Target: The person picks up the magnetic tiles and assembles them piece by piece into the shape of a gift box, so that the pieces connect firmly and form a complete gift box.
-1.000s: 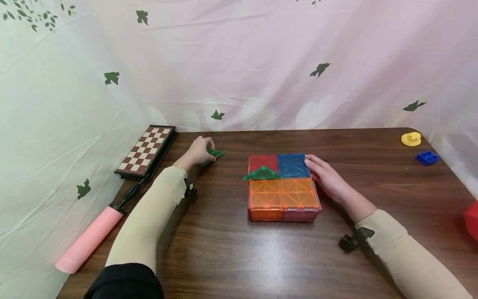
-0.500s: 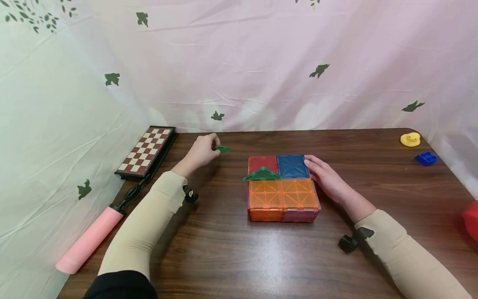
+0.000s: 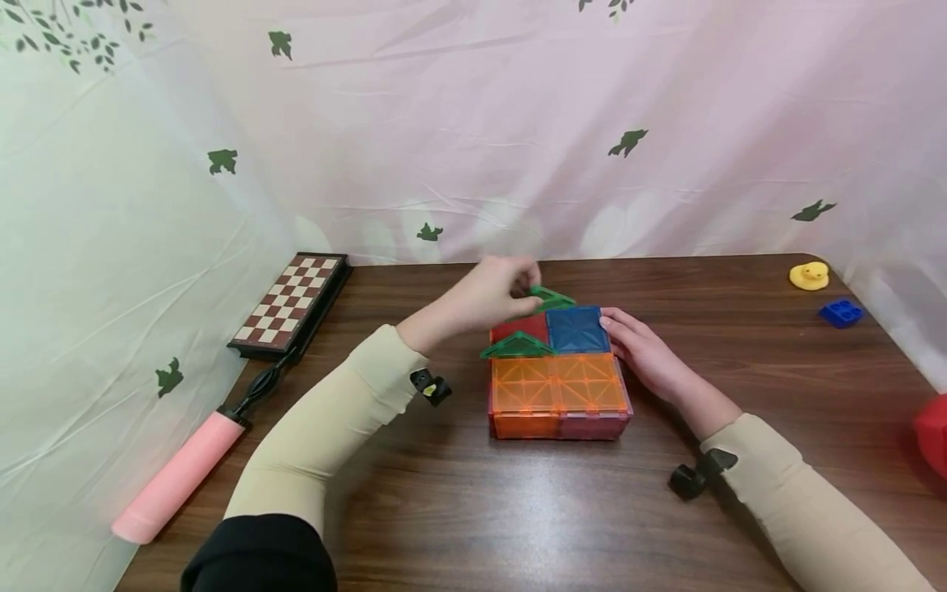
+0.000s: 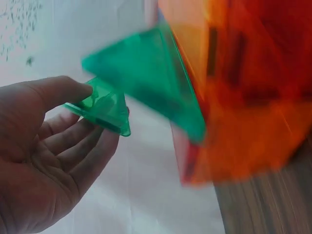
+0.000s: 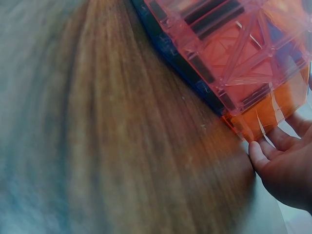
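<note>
My left hand pinches a green triangular magnetic tile between thumb and fingers, over the back of a tile box. In the left wrist view the thumb lies on this held triangle. The low box is built of see-through magnetic tiles, with orange tiles at the front of its top. Behind them are a red tile and a blue tile. A second green triangle stands up on top, between orange and red. My right hand rests its fingertips against the box's back right side.
A checkered board case and a pink-and-black tool lie on the left of the wooden table. At the right are a yellow rubber duck, a blue toy brick and a red object. Curtains border the table.
My left hand has lifted the green triangle from the table's back left and carried it right, to the back of the tile box. The right hand has stayed at the box.
</note>
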A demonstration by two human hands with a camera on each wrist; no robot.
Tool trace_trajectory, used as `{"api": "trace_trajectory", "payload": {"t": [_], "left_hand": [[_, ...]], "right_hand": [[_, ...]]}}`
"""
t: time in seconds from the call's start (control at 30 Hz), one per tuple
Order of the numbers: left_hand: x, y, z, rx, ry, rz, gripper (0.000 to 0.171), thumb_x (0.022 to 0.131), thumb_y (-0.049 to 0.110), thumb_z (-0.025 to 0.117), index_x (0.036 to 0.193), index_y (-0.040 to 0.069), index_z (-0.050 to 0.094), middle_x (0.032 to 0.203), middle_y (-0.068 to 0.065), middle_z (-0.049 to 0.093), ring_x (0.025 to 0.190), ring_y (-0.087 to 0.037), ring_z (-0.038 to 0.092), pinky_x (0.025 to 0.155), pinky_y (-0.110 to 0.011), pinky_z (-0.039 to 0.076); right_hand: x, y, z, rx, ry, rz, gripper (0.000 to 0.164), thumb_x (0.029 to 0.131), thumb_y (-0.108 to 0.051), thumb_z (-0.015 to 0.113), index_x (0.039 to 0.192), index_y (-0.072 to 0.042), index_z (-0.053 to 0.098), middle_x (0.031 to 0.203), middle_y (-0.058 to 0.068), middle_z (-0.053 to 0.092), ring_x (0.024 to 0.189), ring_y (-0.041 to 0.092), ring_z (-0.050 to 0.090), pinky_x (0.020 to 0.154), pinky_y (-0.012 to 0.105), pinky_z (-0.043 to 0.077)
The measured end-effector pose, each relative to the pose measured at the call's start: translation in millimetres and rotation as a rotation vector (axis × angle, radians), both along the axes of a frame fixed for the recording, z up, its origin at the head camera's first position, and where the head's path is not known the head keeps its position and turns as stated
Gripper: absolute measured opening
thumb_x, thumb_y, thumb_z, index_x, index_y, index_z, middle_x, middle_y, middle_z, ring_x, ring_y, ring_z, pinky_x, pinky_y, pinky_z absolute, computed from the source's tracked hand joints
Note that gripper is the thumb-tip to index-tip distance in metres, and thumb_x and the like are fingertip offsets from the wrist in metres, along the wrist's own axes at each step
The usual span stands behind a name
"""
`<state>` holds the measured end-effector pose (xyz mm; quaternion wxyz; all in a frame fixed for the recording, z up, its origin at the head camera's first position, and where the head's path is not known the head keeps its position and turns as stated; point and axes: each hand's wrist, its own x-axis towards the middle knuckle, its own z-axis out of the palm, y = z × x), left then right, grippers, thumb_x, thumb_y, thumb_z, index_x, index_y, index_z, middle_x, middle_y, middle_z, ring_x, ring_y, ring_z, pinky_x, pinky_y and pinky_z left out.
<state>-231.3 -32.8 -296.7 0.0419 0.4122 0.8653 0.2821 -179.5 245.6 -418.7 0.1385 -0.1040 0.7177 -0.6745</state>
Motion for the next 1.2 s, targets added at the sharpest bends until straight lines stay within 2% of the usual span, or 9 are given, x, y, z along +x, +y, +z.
{"api": "trace_trajectory", "payload": {"t": [0.17,0.4,0.63,1.03,1.2], "left_hand": [[9.5,22.7,2.3,-0.075,-0.032,-0.096,0.019,0.097,0.016,0.072,0.094,0.009,0.055,0.083,-0.001,0.065,0.078,-0.009,0.064,0.077,-0.024,0.048],[17.6,37.5,-1.0,-0.136,-0.077,-0.137,0.02,0.097,0.016,0.072,0.094,0.007,0.054,0.074,-0.003,0.057,0.065,-0.013,0.054,0.065,-0.022,0.042],[17.5,42.8,-8.1,-0.126,-0.092,-0.144,0.023,0.097,0.016,0.072,0.091,0.009,0.051,0.072,-0.003,0.05,0.059,-0.013,0.047,0.062,-0.021,0.038],[20.1,51.2,-11.7,-0.161,-0.132,-0.166,0.023,0.098,0.019,0.071,0.097,0.004,0.053,0.077,-0.003,0.048,0.068,-0.014,0.049,0.064,-0.022,0.037],[21.5,51.2,-11.3,-0.171,-0.129,-0.157,0.022,0.097,0.019,0.072,0.096,0.007,0.053,0.08,-0.004,0.054,0.071,-0.014,0.052,0.065,-0.022,0.039]], "right_hand": [[-1.0,-1.1,0.4,-0.007,0.002,0.014,0.049,0.111,-0.041,0.04,0.143,-0.003,0.041,0.126,0.005,0.057,0.108,0.014,0.06,0.095,0.022,0.05],[-1.8,-2.1,2.9,-0.007,-0.005,0.02,0.055,0.111,-0.042,0.039,0.145,0.001,0.037,0.127,0.006,0.057,0.107,0.014,0.061,0.095,0.024,0.05],[-1.3,-1.5,1.9,-0.018,-0.003,0.016,0.052,0.111,-0.04,0.039,0.143,0.001,0.039,0.126,0.005,0.057,0.107,0.013,0.061,0.095,0.023,0.049],[-0.5,0.0,-0.4,-0.029,0.004,0.009,0.046,0.111,-0.04,0.039,0.139,-0.003,0.043,0.124,0.003,0.057,0.108,0.012,0.058,0.096,0.022,0.048],[-0.7,-0.1,-0.5,-0.027,0.011,0.017,0.043,0.111,-0.039,0.039,0.138,-0.006,0.045,0.123,0.003,0.058,0.107,0.013,0.058,0.095,0.023,0.048]]}}
